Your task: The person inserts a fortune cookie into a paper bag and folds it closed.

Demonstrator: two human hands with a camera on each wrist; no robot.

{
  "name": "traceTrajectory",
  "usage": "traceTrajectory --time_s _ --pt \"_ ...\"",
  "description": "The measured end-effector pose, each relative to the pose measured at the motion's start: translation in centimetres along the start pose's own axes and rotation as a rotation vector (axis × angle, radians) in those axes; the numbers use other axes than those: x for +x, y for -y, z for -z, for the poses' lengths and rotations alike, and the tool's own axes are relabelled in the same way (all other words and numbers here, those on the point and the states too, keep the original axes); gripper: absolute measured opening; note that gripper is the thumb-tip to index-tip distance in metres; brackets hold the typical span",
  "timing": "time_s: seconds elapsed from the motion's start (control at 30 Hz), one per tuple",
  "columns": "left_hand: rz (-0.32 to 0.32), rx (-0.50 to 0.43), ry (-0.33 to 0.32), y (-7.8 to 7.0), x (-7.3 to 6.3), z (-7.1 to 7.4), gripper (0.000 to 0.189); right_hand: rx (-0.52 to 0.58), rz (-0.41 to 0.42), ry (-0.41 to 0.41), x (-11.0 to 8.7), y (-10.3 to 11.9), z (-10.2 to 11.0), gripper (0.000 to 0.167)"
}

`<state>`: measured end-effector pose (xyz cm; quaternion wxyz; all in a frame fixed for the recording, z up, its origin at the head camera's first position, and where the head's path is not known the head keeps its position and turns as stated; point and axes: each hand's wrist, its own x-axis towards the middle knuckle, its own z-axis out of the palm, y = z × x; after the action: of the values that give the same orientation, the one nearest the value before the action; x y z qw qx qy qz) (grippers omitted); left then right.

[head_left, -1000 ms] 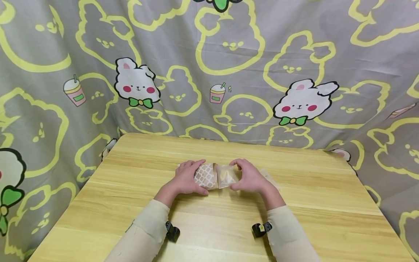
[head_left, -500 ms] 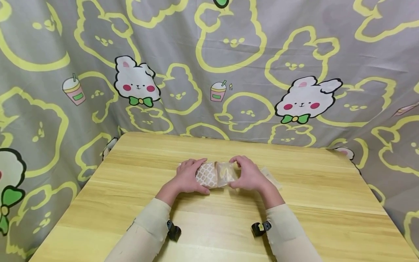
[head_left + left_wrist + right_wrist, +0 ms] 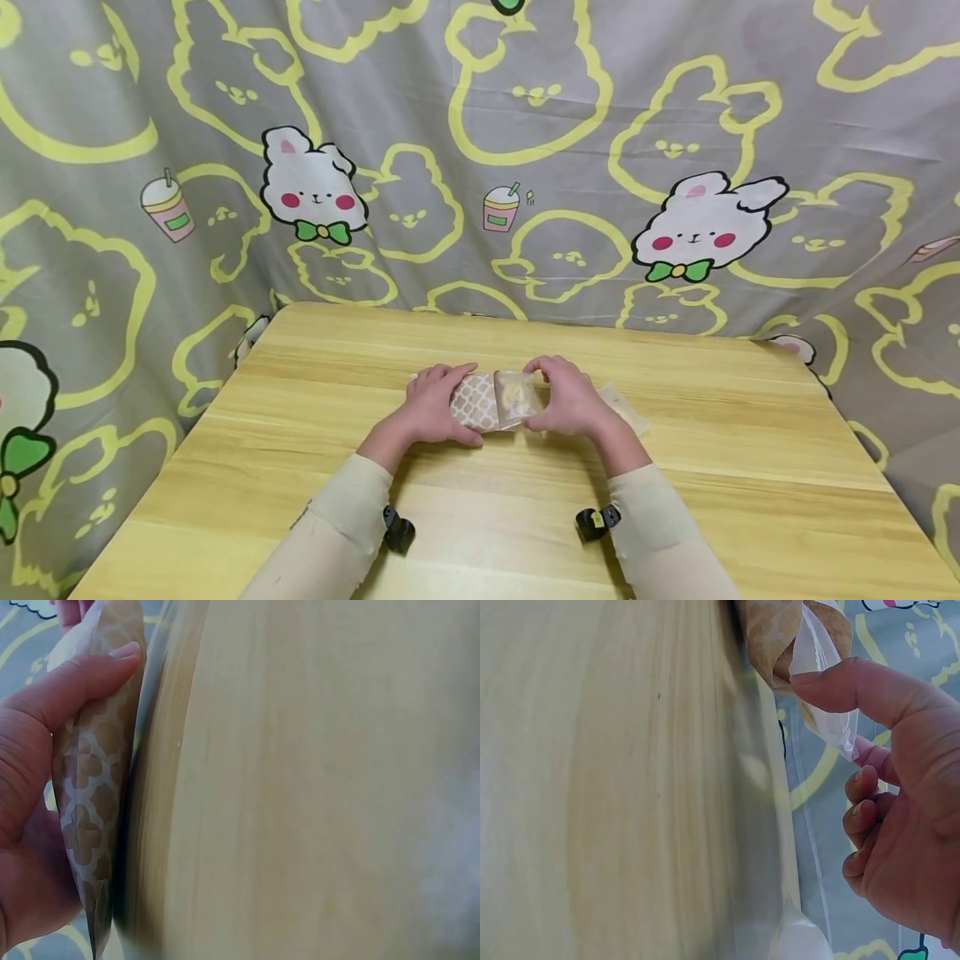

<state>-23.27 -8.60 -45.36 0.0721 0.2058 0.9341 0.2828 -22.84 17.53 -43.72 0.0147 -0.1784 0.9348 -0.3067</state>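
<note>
Together, two bare hands meet just below centre frame over a wooden table. The left hand grips a patterned paper bag, thumb on the near edge, the bag's open mouth projecting past the grip toward frame right. There, a clear packet sits at the mouth, its outer end pinched between the thumb and a finger of the right hand. Another translucent packet lies right of centre, beside the right hand.
</note>
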Motion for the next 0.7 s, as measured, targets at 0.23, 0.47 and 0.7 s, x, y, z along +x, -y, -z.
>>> traceTrajectory --time_s 0.23,0.47,0.7 --pt "-0.011 -0.002 -0.003 -0.2 -0.2 0.1 0.116 -0.030 0.017 0.008 -0.1 0.8 0.3 0.073" --pt "-0.020 0.013 0.007 -0.1 -0.1 0.1 0.116 -0.009 -0.001 0.050 0.0 1.0 0.4 0.081" --pt "-0.023 0.012 0.011 -0.2 -0.3 0.3 0.116 0.027 0.013 0.076 0.2 1.2 0.2 0.084"
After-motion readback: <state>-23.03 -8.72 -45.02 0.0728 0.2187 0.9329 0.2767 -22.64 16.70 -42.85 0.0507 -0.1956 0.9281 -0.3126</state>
